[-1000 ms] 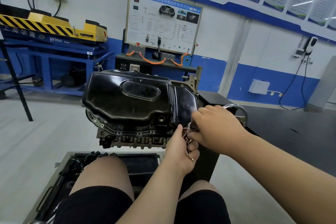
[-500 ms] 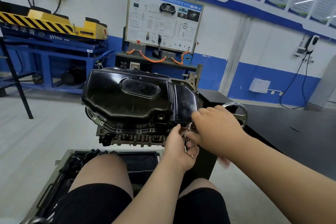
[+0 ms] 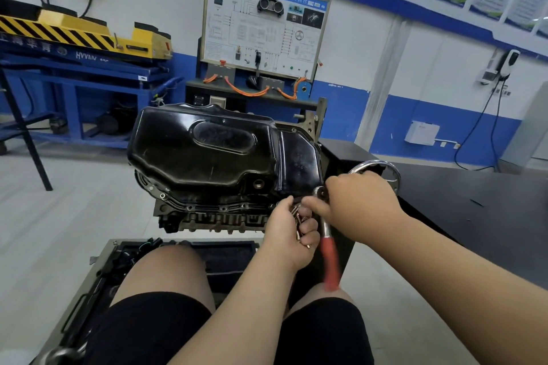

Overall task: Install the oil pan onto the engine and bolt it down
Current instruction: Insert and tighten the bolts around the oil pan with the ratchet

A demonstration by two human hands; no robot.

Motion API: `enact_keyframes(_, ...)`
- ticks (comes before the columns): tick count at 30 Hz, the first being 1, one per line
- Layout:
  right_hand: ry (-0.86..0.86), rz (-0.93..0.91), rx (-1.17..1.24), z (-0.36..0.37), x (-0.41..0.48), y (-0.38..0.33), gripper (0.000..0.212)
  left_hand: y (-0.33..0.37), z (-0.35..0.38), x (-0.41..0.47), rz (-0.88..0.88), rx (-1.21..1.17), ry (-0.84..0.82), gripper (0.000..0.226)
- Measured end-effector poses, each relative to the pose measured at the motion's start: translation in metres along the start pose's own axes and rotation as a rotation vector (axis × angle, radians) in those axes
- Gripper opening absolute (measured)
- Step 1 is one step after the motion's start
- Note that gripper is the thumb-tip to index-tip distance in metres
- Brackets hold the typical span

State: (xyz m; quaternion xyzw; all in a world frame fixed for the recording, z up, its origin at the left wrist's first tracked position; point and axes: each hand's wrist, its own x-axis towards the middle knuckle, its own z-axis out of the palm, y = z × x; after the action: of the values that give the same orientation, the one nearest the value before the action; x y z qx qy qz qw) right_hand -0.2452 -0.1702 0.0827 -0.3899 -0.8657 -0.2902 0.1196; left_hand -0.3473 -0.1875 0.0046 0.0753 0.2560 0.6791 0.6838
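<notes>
Below oil pan (image 3: 207, 151), toolbox (image 3: 228, 256), knees (image 3: 166, 272) overlapping

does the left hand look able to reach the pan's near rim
Likely yes: the left hand, gripping bolts, sits at the pan rim with nothing between; the ratchet is beside it.

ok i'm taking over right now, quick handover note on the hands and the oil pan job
Left hand: holds a bunch of bolts at the pan's near right corner.
Right hand: grips the red-handled ratchet near its head, at the same corner.
Oil pan sits on the engine.
Done: pan placed.
To do: fit the bolts in hand and tighten; how many are already in, I cannot tell.
</notes>
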Motion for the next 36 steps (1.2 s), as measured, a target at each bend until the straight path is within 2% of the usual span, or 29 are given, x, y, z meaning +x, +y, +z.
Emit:
enact_keyframes(3,-0.085,0.084,0.109,-0.001,-0.001,-0.001,0.063,-0.001,-0.002,0.000,-0.032,-0.046,-0.039,0.033)
enact_keyframes(4,-0.067,0.023,0.088,-0.001,-0.001,0.001,0.060,-0.001,-0.003,0.000,-0.050,-0.094,-0.058,0.031)
enact_keyframes(7,0.064,-0.348,-0.125,-0.004,0.000,0.015,0.033,-0.004,-0.004,0.000,-0.058,-0.141,-0.038,0.032)
enact_keyframes(9,0.148,-0.433,-0.184,-0.007,0.001,0.018,0.027,-0.009,-0.004,0.001,-0.034,-0.135,-0.027,0.033)
enact_keyframes(12,0.217,-0.387,-0.163,-0.008,-0.001,0.009,0.028,-0.009,-0.006,0.002,0.006,-0.102,-0.057,0.033)
enact_keyframes(15,0.061,-0.160,-0.085,-0.007,0.002,-0.003,0.057,-0.003,-0.006,0.001,0.020,-0.049,-0.062,0.031)
enact_keyframes(17,-0.014,-0.060,-0.013,-0.006,0.003,-0.006,0.064,-0.001,-0.005,0.001,0.011,-0.044,-0.026,0.028)
enact_keyframes(18,0.002,-0.078,-0.013,-0.007,0.004,-0.004,0.062,-0.001,-0.004,0.001,0.003,-0.053,-0.018,0.028)
enact_keyframes(22,0.134,-0.418,-0.167,-0.007,0.006,0.012,0.026,-0.002,-0.003,0.000,-0.018,-0.043,-0.012,0.029)
enact_keyframes(26,0.210,-0.413,-0.089,-0.009,0.005,0.008,0.028,-0.001,-0.004,-0.001,0.009,-0.002,-0.068,0.035)
enact_keyframes(30,0.006,-0.156,-0.048,-0.004,0.005,-0.009,0.054,0.002,-0.004,0.000,0.008,-0.063,-0.105,0.037)
enact_keyframes(32,-0.019,-0.066,0.020,-0.005,0.007,-0.013,0.055,0.002,-0.005,0.000,0.018,-0.085,-0.108,0.036)
enact_keyframes(34,0.045,-0.116,0.014,-0.007,0.009,-0.010,0.046,0.003,-0.005,-0.001,0.017,-0.122,-0.139,0.033)
enact_keyframes(36,0.121,-0.292,-0.068,-0.010,0.011,-0.004,0.033,0.004,-0.004,-0.001,0.013,-0.139,-0.132,0.034)
